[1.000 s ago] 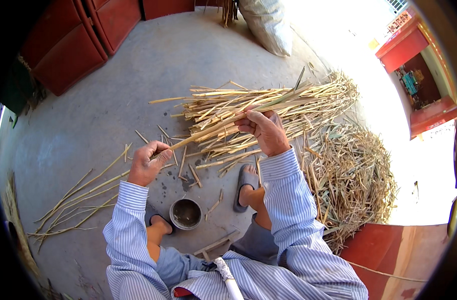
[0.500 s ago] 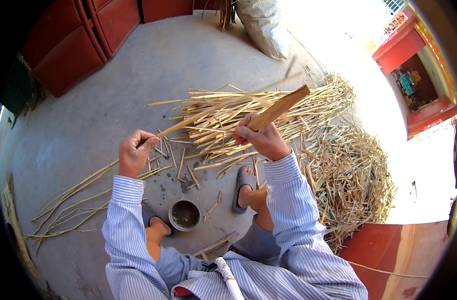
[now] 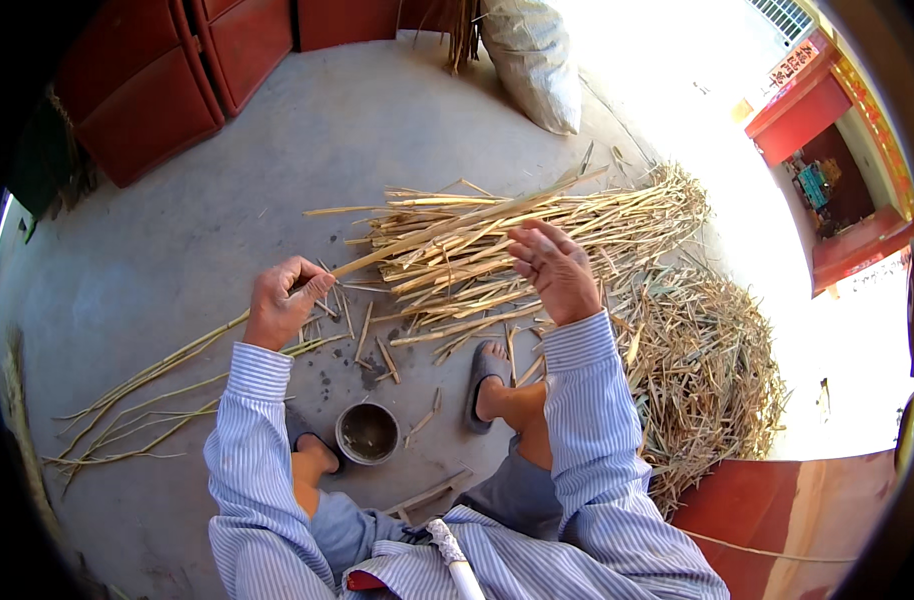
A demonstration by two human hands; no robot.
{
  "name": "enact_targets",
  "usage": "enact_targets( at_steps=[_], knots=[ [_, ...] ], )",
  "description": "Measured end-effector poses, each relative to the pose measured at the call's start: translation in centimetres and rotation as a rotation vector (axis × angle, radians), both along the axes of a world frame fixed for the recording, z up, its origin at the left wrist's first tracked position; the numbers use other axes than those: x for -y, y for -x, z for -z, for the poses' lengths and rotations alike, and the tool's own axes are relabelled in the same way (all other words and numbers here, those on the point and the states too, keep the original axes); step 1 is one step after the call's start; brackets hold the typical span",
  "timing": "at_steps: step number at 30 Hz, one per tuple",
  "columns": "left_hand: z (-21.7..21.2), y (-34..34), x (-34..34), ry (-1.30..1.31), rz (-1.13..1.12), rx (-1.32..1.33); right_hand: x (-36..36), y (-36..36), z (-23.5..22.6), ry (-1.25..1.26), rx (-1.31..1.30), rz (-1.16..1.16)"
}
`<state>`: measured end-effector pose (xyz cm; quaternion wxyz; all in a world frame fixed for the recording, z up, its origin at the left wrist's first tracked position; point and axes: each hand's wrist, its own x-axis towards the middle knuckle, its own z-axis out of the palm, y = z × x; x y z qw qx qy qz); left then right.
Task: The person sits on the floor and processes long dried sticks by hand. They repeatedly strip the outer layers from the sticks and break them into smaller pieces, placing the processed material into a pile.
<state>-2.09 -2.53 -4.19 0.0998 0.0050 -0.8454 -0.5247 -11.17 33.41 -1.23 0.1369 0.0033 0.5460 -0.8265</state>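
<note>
My left hand [image 3: 285, 300] is closed around a long, pale dry stalk [image 3: 375, 257]. From my fingers the stalk slants up to the right, above a pile of similar stalks [image 3: 447, 285] on the floor. On the other side of that hand, thin branching stems [image 3: 167, 372] trail to the lower left. My right hand [image 3: 559, 272] is raised over the near right part of the pile, fingers apart and slightly curled, with nothing visible in it.
A heap of dry leaves and husks [image 3: 712, 380] lies at the right. Between my feet stands a small round bowl [image 3: 368, 433] with dark contents. Short stalk pieces [image 3: 388, 358] litter the floor. Farther back are a whitish sack [image 3: 533, 65] and red padded seats [image 3: 142, 90].
The broad brown husk has left my right hand, whose fingers have opened. That hand has shifted slightly to the right. My left hand keeps hold of the stalk.
</note>
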Motion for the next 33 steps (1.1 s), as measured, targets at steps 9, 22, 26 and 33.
enact_targets(
  at_steps=[9,22,26,33],
  knots=[
    [-1.3,-0.9,-2.4,0.027,0.031,-0.003,6.4,-0.4,0.4,-0.151,-0.036,-0.120],
    [-0.5,-0.7,-2.4,-0.015,-0.030,-0.052,4.4,-1.3,-1.4,-0.304,-0.162,-0.371],
    [-1.2,-0.8,-2.1,-0.126,-0.037,-0.044,4.3,-1.6,-0.8,-0.266,-0.249,-0.345],
    [-1.2,0.0,-1.4,-0.113,-0.140,-0.055,6.7,-4.9,-0.9,-0.239,-0.201,-0.120]
  ],
)
